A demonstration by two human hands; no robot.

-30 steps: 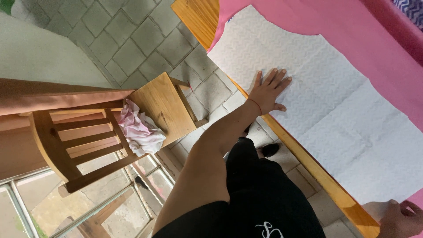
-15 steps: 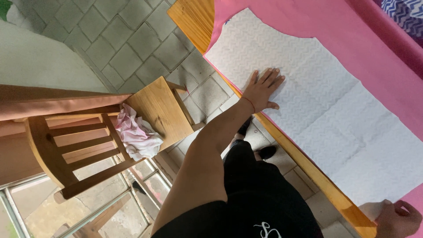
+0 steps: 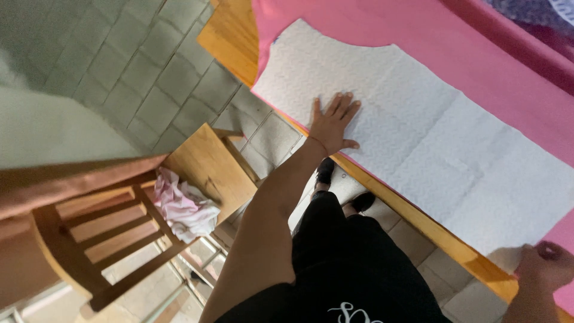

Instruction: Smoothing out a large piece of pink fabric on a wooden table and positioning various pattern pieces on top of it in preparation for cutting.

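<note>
Left hand: the left hand (image 3: 332, 124) lies flat, fingers spread, pressing the white paper pattern (image 3: 412, 137), as it did a moment ago.
Right hand: the right hand (image 3: 544, 267) stays curled at the pattern's near corner; what it pinches, I cannot tell.
Table: the pattern rests on pink cloth (image 3: 382, 24) over the table (image 3: 230, 39).
Chair: a chair (image 3: 119, 221) holds a pink rag (image 3: 182, 206).

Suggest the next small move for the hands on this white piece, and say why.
Probably slide the left hand along the white cut piece toward the right hand, smoothing it. The left palm lies flat near one end, the right hand closes at the opposite corner, and the piece between them rests on pink fabric.
</note>
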